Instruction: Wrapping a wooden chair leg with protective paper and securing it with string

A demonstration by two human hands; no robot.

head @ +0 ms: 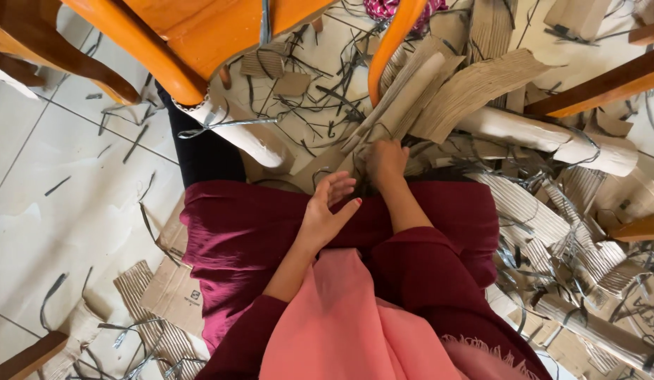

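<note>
Both hands are seen from the head camera, low over a lap covered in dark red cloth. The left hand is held slack with its fingers spread and loosely curled, gripping nothing and hovering just above the lap. The right hand is stretched forward and closed on the near end of a bundle of corrugated cardboard strips, apparently so that the sheets are kept together; the fingertips are hidden under the hand, so the exact grip cannot be made out. The bundle is fanned away from the lap across the tiled floor, under an orange wooden chair.

A rolled cardboard tube is laid just left of the bundle, and a longer one to the right. Thin dark offcut slivers are scattered all round, seemingly left where they fell. More ribbed cardboard pieces are heaped at the right, and a flat piece lies by the left knee. A pink scarf is draped down the front. No box, bin or other container is to be seen.
</note>
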